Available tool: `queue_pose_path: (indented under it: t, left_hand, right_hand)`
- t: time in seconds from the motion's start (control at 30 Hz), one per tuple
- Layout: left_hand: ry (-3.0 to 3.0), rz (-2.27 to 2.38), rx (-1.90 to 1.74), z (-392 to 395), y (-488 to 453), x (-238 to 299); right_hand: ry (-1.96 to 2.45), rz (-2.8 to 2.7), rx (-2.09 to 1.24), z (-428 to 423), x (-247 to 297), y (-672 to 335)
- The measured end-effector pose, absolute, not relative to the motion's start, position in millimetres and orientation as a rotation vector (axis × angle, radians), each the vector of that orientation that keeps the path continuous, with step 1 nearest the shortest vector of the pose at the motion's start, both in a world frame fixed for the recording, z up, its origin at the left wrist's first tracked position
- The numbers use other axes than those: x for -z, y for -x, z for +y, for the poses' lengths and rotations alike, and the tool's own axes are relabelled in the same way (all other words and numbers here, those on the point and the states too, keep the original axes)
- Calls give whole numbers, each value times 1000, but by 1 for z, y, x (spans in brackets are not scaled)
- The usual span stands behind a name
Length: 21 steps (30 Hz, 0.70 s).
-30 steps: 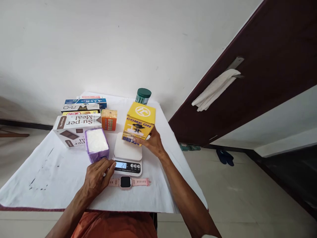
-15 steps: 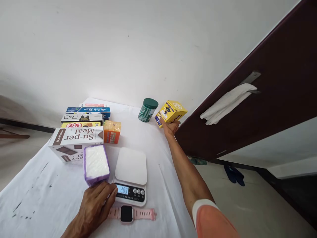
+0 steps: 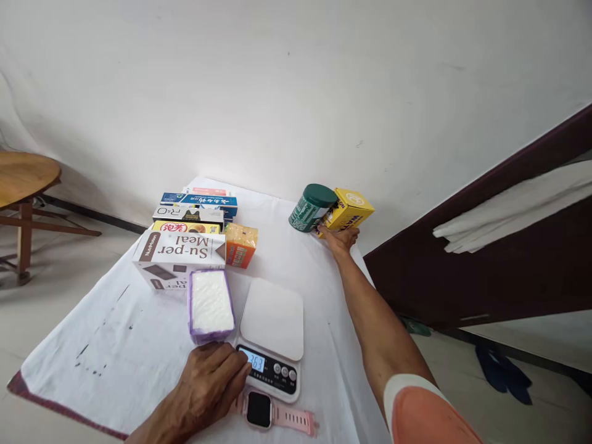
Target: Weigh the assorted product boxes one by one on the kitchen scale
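Note:
My right hand point(image 3: 342, 238) reaches to the far right of the table and grips a yellow box point(image 3: 354, 208) low on its near side. The box stands close against a dark green canister point(image 3: 314, 206) with a lid. My left hand point(image 3: 210, 376) rests with curled fingers at the left corner of a white digital scale point(image 3: 272, 317), its fingertips hidden. The scale's lit display seems to read 363, and its plate bears nothing. Just beyond my left knuckles lies a purple-edged white tissue pack point(image 3: 211, 302). A pink-strapped smartwatch point(image 3: 259, 410) lies below the scale.
Left of the scale stand a white Su-per Meal box point(image 3: 180, 253), several flat boxes behind it and an orange pack point(image 3: 241, 245). A white wall point(image 3: 277, 98) backs the table. A wooden stool point(image 3: 28, 176) is at left, a dark door point(image 3: 518, 246) with a white cloth at right.
The view has turned left, so everything sits further right. The yellow box in my right hand has come up against the green canister. The scale's reading has risen from 203 to about 363.

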<state>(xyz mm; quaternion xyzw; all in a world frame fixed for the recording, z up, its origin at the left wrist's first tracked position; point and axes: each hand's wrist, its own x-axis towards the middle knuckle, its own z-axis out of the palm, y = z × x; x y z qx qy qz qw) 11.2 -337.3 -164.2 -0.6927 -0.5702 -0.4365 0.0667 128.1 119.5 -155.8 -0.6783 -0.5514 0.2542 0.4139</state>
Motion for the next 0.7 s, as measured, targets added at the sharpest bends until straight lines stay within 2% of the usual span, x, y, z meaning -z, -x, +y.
queue_pose_path:
  t: [0.13,0.23,0.37,0.5,0.6,0.7]
  left_hand:
    - [2091,-1698,1329,-340,-9,165]
    - [2104,-1672,1333,-341,-8,164]
    - [2121,-1608,1297,-343,-8,164]
    - [2050,-1616,1318,-345,-6,167]
    - [2014,-1628,1337,-346,-4,168]
    - [1976,-1632,1348,-346,-3,168]
  right_hand:
    - [1652,-1482,-587,88,150,-144]
    - [1377,-1655,-534,44,144,-140]
    - [875,-2083,-1023,-18,132,-102]
    - [685,-2247,-1281,-53,123,-49]
    - [701,-2284,-1357,-63,122,-22]
    - [780,-2284,-1235,-68,122,-17]
